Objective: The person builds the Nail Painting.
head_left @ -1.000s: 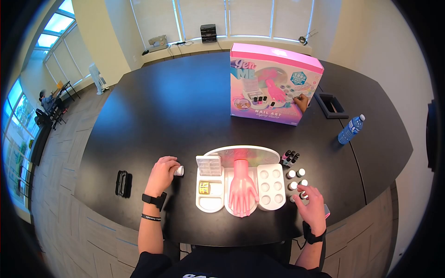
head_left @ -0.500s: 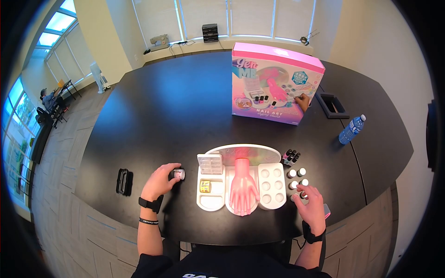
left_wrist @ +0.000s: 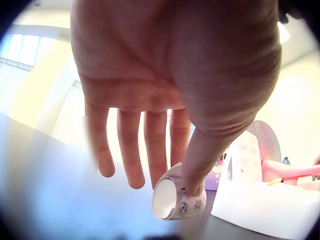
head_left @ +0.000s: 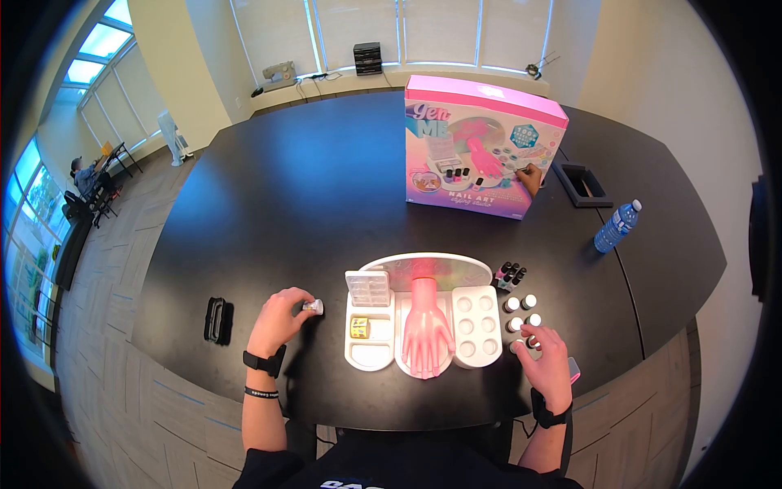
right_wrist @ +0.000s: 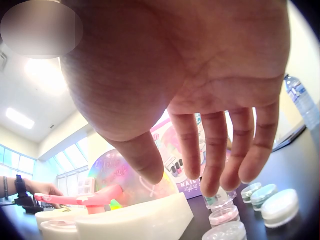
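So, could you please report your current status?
Left hand pinching flower-printed roll. Right hand relaxed by small round jars. Nail-art station stands between hands.

Left hand pinches small white roll over worktop. Right hand by white-lidded jars, fingers loosely bent. Between both, pink dummy hand on white tray, yellow block in one compartment. Pink box upright beyond, water bottle to its right.

The roll looks smooth and papery, the model hand glossy plastic, the tabletop satin-smooth.
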Tool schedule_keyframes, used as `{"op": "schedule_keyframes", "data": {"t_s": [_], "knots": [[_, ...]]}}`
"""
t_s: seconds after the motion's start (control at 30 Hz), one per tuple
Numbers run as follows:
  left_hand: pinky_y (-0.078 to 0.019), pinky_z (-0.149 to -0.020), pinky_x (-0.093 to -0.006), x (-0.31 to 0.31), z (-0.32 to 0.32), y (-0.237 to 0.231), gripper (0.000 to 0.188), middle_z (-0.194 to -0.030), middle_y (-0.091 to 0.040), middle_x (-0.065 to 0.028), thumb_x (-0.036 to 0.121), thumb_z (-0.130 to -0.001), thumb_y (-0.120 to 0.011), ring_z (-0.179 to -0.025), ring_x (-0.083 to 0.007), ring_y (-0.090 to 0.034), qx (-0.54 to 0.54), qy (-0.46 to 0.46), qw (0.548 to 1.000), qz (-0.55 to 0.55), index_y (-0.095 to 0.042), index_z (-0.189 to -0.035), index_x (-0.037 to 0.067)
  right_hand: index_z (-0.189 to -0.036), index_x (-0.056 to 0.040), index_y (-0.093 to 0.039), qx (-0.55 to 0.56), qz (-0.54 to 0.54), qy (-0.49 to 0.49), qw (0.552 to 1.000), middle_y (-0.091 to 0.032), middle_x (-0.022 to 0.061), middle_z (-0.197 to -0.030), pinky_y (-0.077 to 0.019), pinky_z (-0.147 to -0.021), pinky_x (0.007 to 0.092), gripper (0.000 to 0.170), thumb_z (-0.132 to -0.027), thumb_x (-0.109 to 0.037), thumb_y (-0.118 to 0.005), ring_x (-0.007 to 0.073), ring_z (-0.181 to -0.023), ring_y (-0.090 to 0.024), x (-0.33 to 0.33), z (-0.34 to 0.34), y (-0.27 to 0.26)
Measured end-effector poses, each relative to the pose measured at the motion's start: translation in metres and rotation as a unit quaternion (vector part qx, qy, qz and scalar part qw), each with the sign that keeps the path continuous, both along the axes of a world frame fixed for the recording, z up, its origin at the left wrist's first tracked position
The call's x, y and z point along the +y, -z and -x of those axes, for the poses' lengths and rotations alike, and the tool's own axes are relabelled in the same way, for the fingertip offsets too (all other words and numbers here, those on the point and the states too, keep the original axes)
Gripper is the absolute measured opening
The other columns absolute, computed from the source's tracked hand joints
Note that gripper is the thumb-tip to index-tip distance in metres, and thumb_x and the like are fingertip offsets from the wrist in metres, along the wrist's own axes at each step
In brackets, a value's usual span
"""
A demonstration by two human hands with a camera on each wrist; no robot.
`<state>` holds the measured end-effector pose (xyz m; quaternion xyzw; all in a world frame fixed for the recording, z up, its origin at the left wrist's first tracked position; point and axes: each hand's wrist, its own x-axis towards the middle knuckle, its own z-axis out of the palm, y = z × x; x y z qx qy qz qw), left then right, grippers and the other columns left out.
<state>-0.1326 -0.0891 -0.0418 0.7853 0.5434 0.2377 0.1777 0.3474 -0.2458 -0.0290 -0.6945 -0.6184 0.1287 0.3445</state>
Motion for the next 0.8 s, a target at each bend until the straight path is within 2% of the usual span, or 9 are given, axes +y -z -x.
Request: {"op": "schedule_keyframes", "data": {"t_s": [0.1, 0.2, 0.27, 0.33, 0.5, 0.8], "knots": [[-0.0579, -0.093, -0.0469, -0.005, -0.009, -0.012, 0.022, -0.108, -0.079, -0.0118, 0.015, -0.091, -0.085, -0.107, -0.0375, -0.073, -0.01, -0.01, 1.0, -0.026, -0.076, -0.108, 0.005, -0.117, -0.0037, -0.076, 0.003, 0.0, 0.001, 1.0, -0.076, 0.0098, -0.102, -0.0555, -0.082, 0.0407, 0.029, -0.09, -0.012, -0.082, 0.0264, -0.087, -0.066, -0.001, -0.002, 0.002], [-0.0588, -0.093, -0.0457, -0.012, -0.022, -0.027, 0.022, -0.11, -0.08, -0.0117, 0.014, -0.091, -0.085, -0.107, -0.0366, -0.074, -0.033, -0.001, 0.998, -0.052, -0.076, -0.109, 0.005, -0.126, -0.0075, -0.075, -0.006, 0.011, -0.006, 1.0, -0.076, 0.0103, -0.105, -0.0556, -0.083, 0.0414, 0.037, -0.089, -0.011, -0.083, 0.0287, -0.088, -0.064, -0.001, -0.003, 0.003], [-0.0592, -0.094, -0.0449, -0.019, -0.032, -0.035, 0.023, -0.111, -0.08, -0.0115, 0.013, -0.091, -0.086, -0.108, -0.0359, -0.074, -0.047, 0.01, 0.997, -0.066, -0.076, -0.109, 0.005, -0.118, -0.0042, -0.076, -0.001, 0.004, 0.004, 1.0, -0.076, 0.0097, -0.101, -0.0553, -0.081, 0.0407, 0.03, -0.089, -0.012, -0.082, 0.0262, -0.088, -0.066, 0.0, -0.001, 0.001], [-0.0596, -0.096, -0.0436, -0.025, -0.043, -0.042, 0.024, -0.112, -0.08, -0.0104, 0.01, -0.09, -0.086, -0.109, -0.035, -0.075, -0.075, 0.022, 0.994, -0.078, -0.076, -0.111, 0.004, -0.118, -0.0043, -0.076, 0.002, 0.004, 0.003, 1.0, -0.076, 0.0097, -0.101, -0.0552, -0.081, 0.0407, 0.03, -0.089, -0.012, -0.082, 0.0262, -0.088, -0.066, 0.0, 0.0, 0.002], [-0.0602, -0.096, -0.0444, -0.035, -0.068, -0.052, 0.017, -0.117, -0.081, -0.0105, 0.007, -0.092, -0.082, -0.11, -0.035, -0.074, -0.08, 0.075, 0.991, -0.077, -0.068, -0.1, 0.003, -0.117, -0.0044, -0.077, 0.009, 0.005, 0.006, 1.0, -0.076, 0.0096, -0.101, -0.0551, -0.082, 0.0408, 0.03, -0.089, -0.012, -0.083, 0.0262, -0.088, -0.066, -0.001, -0.001, 0.002], [-0.0603, -0.097, -0.0454, -0.042, -0.09, -0.05, 0.013, -0.12, -0.081, -0.0113, 0.006, -0.093, -0.08, -0.112, -0.0357, -0.075, -0.084, 0.089, 0.988, -0.096, -0.069, -0.1, 0.002, -0.117, -0.0043, -0.077, 0.007, 0.002, 0.01, 1.0, -0.076, 0.0094, -0.101, -0.0555, -0.082, 0.0406, 0.03, -0.089, -0.012, -0.083, 0.0262, -0.088, -0.066, -0.004, -0.004, 0.004]]}}
